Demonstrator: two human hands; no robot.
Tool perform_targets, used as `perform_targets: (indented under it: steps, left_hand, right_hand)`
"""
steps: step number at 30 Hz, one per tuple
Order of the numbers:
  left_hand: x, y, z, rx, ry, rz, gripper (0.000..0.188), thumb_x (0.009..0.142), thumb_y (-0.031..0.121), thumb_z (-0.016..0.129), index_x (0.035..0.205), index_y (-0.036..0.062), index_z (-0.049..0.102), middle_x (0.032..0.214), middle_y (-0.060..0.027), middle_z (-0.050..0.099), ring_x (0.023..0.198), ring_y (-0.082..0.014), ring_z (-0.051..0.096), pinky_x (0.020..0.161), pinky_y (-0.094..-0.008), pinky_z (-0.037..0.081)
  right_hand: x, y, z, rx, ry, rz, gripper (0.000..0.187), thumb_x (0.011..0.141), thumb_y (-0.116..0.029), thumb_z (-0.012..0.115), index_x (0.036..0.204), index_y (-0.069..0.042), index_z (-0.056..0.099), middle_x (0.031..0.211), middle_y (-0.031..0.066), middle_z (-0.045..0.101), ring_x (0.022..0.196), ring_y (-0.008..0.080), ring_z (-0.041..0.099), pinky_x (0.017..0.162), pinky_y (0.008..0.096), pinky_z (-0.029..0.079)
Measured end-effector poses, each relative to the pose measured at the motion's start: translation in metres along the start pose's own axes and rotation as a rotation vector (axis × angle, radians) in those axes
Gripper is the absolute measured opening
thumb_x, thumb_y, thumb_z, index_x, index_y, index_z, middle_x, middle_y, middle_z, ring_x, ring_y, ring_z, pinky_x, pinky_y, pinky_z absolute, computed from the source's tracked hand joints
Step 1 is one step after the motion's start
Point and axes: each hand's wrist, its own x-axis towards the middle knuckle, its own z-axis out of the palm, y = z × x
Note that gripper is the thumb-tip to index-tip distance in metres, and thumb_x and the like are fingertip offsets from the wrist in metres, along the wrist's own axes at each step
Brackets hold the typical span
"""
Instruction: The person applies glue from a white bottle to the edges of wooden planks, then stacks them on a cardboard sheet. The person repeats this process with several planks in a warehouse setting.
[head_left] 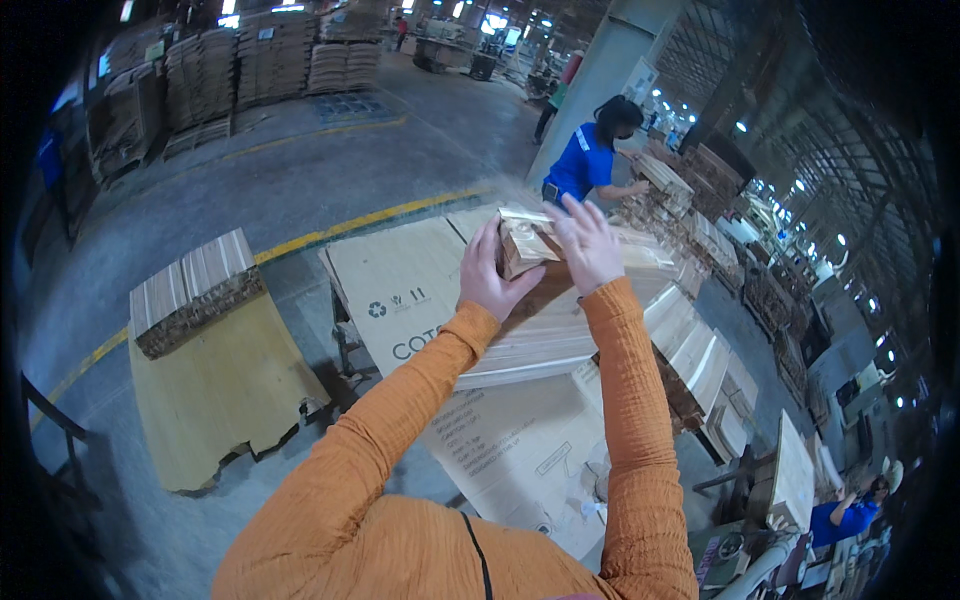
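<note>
"What are the left hand's (pixel 487 277) fingers (pixel 486 243) doing?"

"They're gripping a block (pixel 522 247) with the thumb, standing only as far apart as its width."

"And the right hand (pixel 592 255)?"

"It's spreading its fingers loosely at the block's right end; they're blurring, so I cannot tell whether they're touching."

"Where is the block?"

"It's hanging over the boards (pixel 560 320), toward the surface's far edge. Cardboard (pixel 392 285) is covering the surface at its far left corner."

"And the room?"

"Past that far edge, a worker (pixel 580 168) in blue is reaching to a wood pile (pixel 662 187). Left of the surface, a stack (pixel 195 290) is lying on a yellowish sheet (pixel 215 400); a yellow line (pixel 370 220) is crossing the floor (pixel 350 165)."
</note>
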Motion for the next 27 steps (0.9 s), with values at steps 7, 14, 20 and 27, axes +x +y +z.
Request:
perform_targets:
  steps: [7,14,20,27]
  left_hand:
    - [0.002,-0.003,0.009,-0.22,-0.037,-0.083,0.09,0.069,0.035,0.076,0.135,-0.0037,0.029,0.132,-0.022,0.04,0.124,-0.0315,0.038,0.106,-0.0388,0.029]
    - [-0.003,-0.006,0.01,-0.336,-0.047,-0.071,0.069,0.081,0.02,0.067,0.135,-0.0032,0.03,0.13,-0.0146,0.042,0.117,-0.0211,0.043,0.1,-0.0323,0.034]
    - [-0.003,0.008,0.024,-0.367,-0.066,-0.12,0.071,0.081,0.019,0.068,0.134,-0.0059,0.027,0.129,-0.0178,0.043,0.118,-0.0229,0.044,0.1,-0.0325,0.034]
    - [-0.005,0.002,0.016,-0.341,-0.079,-0.116,0.069,0.082,0.018,0.067,0.134,-0.0053,0.028,0.128,-0.0169,0.044,0.116,-0.0219,0.045,0.099,-0.0318,0.035]
  right_hand:
    - [-0.079,0.044,-0.042,0.479,0.482,0.279,0.005,0.082,-0.005,0.059,0.086,-0.001,0.057,0.082,0.0041,0.063,0.078,0.0123,0.059,0.075,0.0274,0.047]
    - [-0.286,0.111,-0.103,0.588,0.729,0.794,0.014,0.088,-0.008,0.052,0.09,0.002,0.061,0.078,0.0075,0.065,0.072,0.011,0.06,0.068,0.0244,0.048]
    - [-0.507,0.102,-0.097,0.409,0.842,1.02,0.029,0.093,-0.02,0.046,0.069,-0.004,0.052,0.061,0.0042,0.054,0.056,0.01,0.051,0.051,0.0251,0.042]
    - [-0.531,0.0,0.025,0.532,0.657,1.428,0.019,0.084,-0.018,0.063,0.076,-0.004,0.053,0.068,0.0023,0.052,0.059,0.0072,0.049,0.052,0.0238,0.042]
